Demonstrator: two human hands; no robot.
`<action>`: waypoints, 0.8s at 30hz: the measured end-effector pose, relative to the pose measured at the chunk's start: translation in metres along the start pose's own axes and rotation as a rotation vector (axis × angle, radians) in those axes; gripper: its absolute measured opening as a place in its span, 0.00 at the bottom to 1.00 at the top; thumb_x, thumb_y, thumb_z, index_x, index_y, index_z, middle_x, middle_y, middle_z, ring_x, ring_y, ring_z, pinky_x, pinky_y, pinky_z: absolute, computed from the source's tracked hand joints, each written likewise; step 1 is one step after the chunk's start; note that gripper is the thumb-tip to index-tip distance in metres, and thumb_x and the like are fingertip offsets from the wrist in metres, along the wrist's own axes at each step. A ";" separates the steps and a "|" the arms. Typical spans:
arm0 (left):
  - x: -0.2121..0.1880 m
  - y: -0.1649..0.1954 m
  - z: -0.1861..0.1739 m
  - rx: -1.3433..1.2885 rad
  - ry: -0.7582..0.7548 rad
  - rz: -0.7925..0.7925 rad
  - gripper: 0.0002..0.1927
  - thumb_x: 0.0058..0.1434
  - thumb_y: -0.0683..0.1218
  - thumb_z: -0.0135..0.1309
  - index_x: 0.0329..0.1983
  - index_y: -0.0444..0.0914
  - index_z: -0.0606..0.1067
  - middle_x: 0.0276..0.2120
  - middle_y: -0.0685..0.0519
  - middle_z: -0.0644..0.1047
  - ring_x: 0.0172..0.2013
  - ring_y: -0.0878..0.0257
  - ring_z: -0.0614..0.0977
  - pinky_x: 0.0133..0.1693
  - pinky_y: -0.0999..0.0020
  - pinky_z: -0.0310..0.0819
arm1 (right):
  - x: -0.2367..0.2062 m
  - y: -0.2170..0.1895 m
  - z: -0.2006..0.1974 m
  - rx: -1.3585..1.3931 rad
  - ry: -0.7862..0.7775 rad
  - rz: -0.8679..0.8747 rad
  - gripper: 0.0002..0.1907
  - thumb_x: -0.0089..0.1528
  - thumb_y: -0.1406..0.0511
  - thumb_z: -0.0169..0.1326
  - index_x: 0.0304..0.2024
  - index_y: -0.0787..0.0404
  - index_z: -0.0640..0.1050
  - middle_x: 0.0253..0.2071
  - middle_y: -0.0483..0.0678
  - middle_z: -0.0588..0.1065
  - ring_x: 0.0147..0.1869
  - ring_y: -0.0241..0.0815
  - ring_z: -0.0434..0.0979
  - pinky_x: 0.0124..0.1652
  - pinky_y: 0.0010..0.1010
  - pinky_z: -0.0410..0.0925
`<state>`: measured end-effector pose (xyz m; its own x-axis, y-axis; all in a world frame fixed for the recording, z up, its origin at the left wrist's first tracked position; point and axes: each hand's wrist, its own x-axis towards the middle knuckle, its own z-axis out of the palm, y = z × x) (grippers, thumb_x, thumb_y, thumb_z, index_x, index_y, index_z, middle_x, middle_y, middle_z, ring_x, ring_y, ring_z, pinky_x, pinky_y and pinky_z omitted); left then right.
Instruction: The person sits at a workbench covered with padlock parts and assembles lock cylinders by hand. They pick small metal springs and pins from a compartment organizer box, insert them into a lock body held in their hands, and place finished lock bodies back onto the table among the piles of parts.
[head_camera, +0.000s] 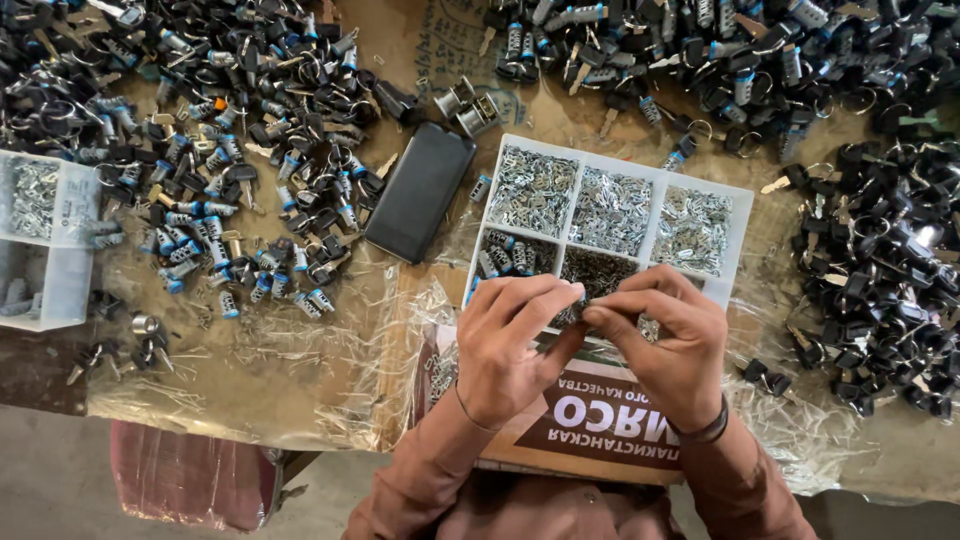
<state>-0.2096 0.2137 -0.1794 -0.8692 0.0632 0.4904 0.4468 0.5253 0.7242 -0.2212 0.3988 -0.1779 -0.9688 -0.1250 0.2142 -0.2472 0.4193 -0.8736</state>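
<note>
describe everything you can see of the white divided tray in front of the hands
The white divided tray looks like thin plastic, rectangular, lying flat and turned slightly clockwise on the clear plastic sheet. Three far compartments hold heaps of small silvery metal pieces; the near row holds lock cylinders at left and darker small parts in the middle. Its near edge is hidden behind the left hand and right hand, which pinch something small between them. A black phone lies just left of it, apart.

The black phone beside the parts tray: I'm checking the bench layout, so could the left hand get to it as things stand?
Probably yes. The phone lies flat and uncovered, up and to the left of the left hand. Only bare plastic sheet lies between them, though that hand is pinching a small part with the right hand.
</note>
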 end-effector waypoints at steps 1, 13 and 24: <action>0.000 0.000 0.000 -0.004 0.002 0.005 0.22 0.55 0.41 0.70 0.52 0.41 0.78 0.46 0.55 0.79 0.46 0.56 0.80 0.49 0.62 0.75 | 0.000 0.002 -0.001 0.043 -0.014 0.023 0.05 0.58 0.72 0.65 0.37 0.64 0.83 0.35 0.46 0.76 0.37 0.34 0.75 0.36 0.23 0.67; 0.000 -0.003 -0.004 -0.007 0.017 -0.022 0.22 0.54 0.40 0.71 0.52 0.40 0.79 0.47 0.54 0.79 0.45 0.56 0.80 0.48 0.63 0.76 | 0.014 -0.006 -0.003 -0.433 -0.036 -0.020 0.15 0.54 0.67 0.69 0.43 0.61 0.85 0.44 0.48 0.76 0.35 0.40 0.72 0.36 0.28 0.68; 0.001 -0.003 -0.003 -0.003 -0.006 -0.031 0.22 0.54 0.41 0.70 0.52 0.41 0.79 0.47 0.54 0.79 0.45 0.56 0.80 0.48 0.62 0.75 | 0.005 -0.013 -0.005 -0.262 0.126 0.010 0.07 0.59 0.71 0.67 0.40 0.62 0.84 0.38 0.48 0.80 0.39 0.37 0.80 0.37 0.26 0.71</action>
<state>-0.2114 0.2095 -0.1801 -0.8839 0.0518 0.4647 0.4201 0.5243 0.7407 -0.2225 0.3973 -0.1636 -0.9618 -0.0140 0.2735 -0.2188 0.6399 -0.7366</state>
